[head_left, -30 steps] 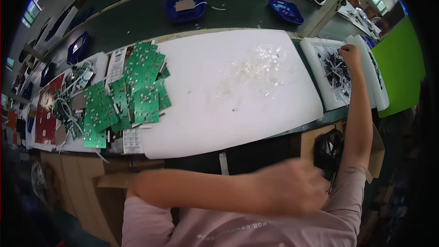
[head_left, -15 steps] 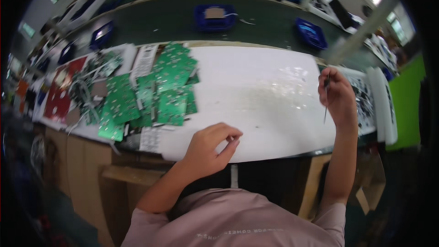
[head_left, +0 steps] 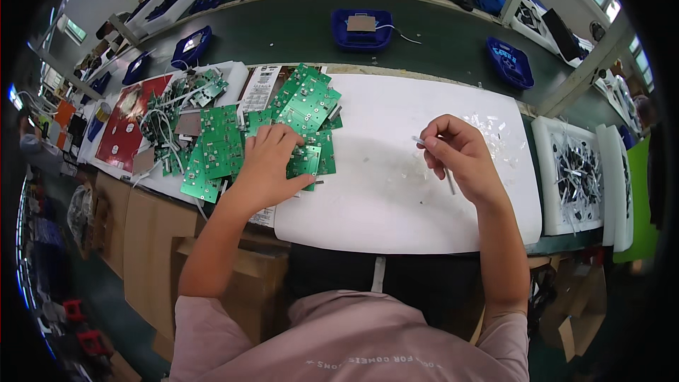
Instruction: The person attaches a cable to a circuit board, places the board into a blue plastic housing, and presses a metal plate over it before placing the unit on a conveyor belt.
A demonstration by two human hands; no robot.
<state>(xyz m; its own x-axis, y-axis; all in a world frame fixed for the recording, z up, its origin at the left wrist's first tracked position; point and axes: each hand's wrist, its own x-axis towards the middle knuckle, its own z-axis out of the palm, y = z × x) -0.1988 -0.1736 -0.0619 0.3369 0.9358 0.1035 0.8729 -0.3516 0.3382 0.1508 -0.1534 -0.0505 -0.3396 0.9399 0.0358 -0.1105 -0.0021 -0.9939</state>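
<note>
My left hand [head_left: 264, 170] lies over the pile of green circuit boards [head_left: 305, 102], fingers and thumb spread apart. Its thumb reaches the lower edge of a small green board [head_left: 305, 160] at the right of the pile; the fingertips rest on the boards. Above the white sheet [head_left: 368, 219], my right hand [head_left: 463, 159] is closed around a slim grey metal tool [head_left: 451, 182]. The tool's pale end shows past the thumb and forefinger, and its middle is hidden in the hand, so its exact kind is unclear.
Small clear plastic pieces [head_left: 495, 127] lie scattered beyond my right hand. A white foam tray [head_left: 541, 170] of small dark and silvery parts stands at the right. Cables and boards [head_left: 166, 117] heap up at the left. Across the bench sits a blue tray [head_left: 362, 42].
My left hand has moved left and away from me, from the white sheet onto the circuit boards. My right hand has come in from the right edge, still holding the tool, now tilted.
</note>
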